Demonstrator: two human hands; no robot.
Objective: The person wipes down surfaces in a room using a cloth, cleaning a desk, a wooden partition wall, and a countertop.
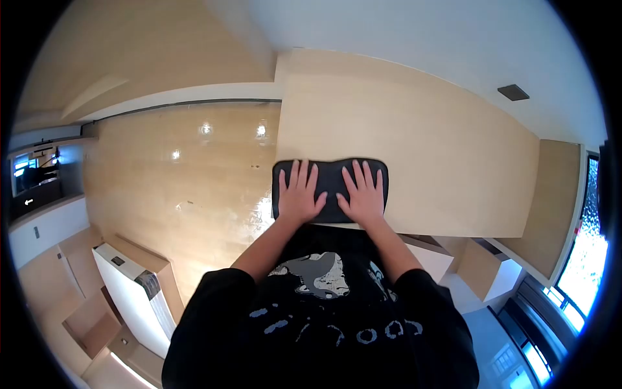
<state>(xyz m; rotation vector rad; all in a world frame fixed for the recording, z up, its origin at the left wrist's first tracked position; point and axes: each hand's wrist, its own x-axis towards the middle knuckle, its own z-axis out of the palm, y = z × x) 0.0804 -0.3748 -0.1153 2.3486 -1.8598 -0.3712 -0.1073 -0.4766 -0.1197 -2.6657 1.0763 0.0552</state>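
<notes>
A black, flat pad-like object (332,178) with rounded corners and a slightly dipped far edge lies at the near left corner of the pale wooden tabletop (402,129). My left hand (300,194) rests flat on its left half, fingers apart and pointing away from me. On the right half, my right hand (361,193) also lies flat with spread fingers. Both thumbs point inward, with a strip of black surface between them. The exact kind of object cannot be made out.
Shiny tan floor (188,168) lies left of the table. A white panel-like unit (133,292) stands at the lower left. Cabinets (42,230) line the far left. Open drawers or boxes (483,269) sit below the table's near right edge, and a window (583,240) is at the right.
</notes>
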